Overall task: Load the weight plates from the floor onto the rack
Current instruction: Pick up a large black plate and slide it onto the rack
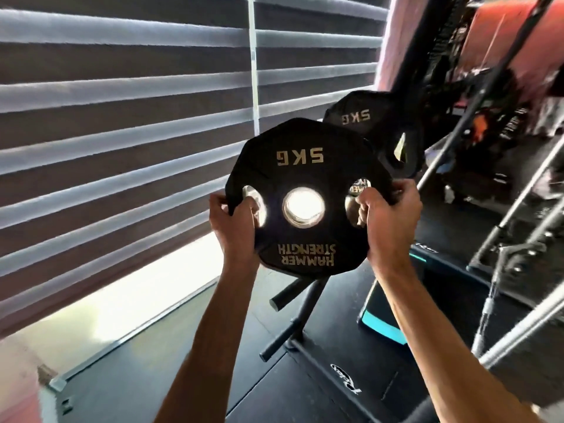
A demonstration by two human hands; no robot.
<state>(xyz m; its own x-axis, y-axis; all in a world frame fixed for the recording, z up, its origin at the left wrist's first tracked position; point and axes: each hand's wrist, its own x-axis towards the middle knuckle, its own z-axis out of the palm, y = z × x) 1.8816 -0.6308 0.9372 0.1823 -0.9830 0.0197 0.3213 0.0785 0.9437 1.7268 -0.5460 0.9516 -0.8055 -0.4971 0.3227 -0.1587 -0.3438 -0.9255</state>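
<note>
1. Leftmost, a striped window blind [122, 117] fills the wall to the left of the held 5 kg plate [300, 166], with bright light showing under its lower edge.
2. The left hand [233, 222] is closed on the plate's left edge, its thumb curled into the left grip hole.
3. The plate itself is held up in the air, roughly upright and facing the camera, with its print reading upside down: "5KG" at the top and "HAMMER STRENGTH" at the bottom. Light shines through its centre hole.
4. Below the plate stands the black plate rack [308, 303], with two bare pegs pointing left, on the dark floor [171, 377].
5. The right hand [389, 218] is clamped on the plate's right edge, fingers wrapped over the rim beside the right grip hole.
6. Behind and to the upper right of the held plate, a second 5 kg plate [363, 120] hangs on the rack.
7. Further right of the plate, steel bars [518, 209] lean at an angle, blurred.
</note>
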